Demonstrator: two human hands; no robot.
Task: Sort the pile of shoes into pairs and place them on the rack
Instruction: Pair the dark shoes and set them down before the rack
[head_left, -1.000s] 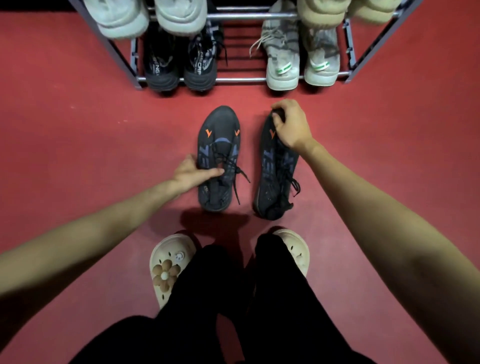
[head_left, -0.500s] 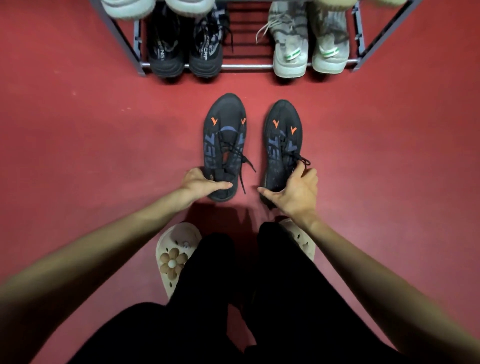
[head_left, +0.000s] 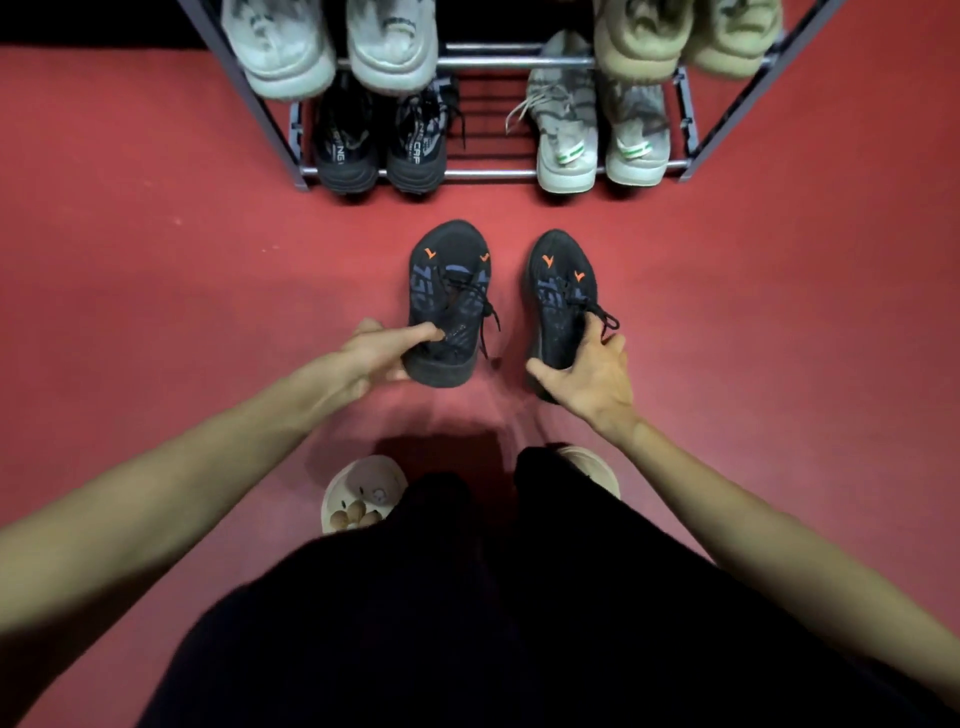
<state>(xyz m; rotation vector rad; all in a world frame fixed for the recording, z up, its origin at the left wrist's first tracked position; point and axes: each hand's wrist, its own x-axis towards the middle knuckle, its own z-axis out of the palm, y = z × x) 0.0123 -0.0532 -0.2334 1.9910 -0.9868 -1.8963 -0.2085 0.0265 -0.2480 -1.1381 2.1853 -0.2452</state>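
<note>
2 black shoes with orange marks stand side by side on the red floor (head_left: 156, 312), with their toes pointing far, toward the rack (head_left: 498, 174), and a gap of floor between them. The left hand (head_left: 371, 348) grips the left black shoe (head_left: 449, 296) at its heel end: the thumb lies on top near the opening and the other fingers are curled at the side. The right hand (head_left: 587, 376) grips the right black shoe (head_left: 561, 296) at its heel end too, with the thumb on the left side of the heel and the fingers over the opening, near the laces. Both shoes are in front of the rack, well apart from it. On the lower shelf of the rack there is a pair of dark sneakers (head_left: 382, 145) on the left and a pair of grey sneakers (head_left: 600, 137) on the right. On the upper shelf a pair of white shoes (head_left: 332, 47) is on the left and a pair of beige shoes (head_left: 685, 39) on the right. Near the bottom, the person wears black trousers (head_left: 493, 597) and cream clogs (head_left: 358, 493).
</note>
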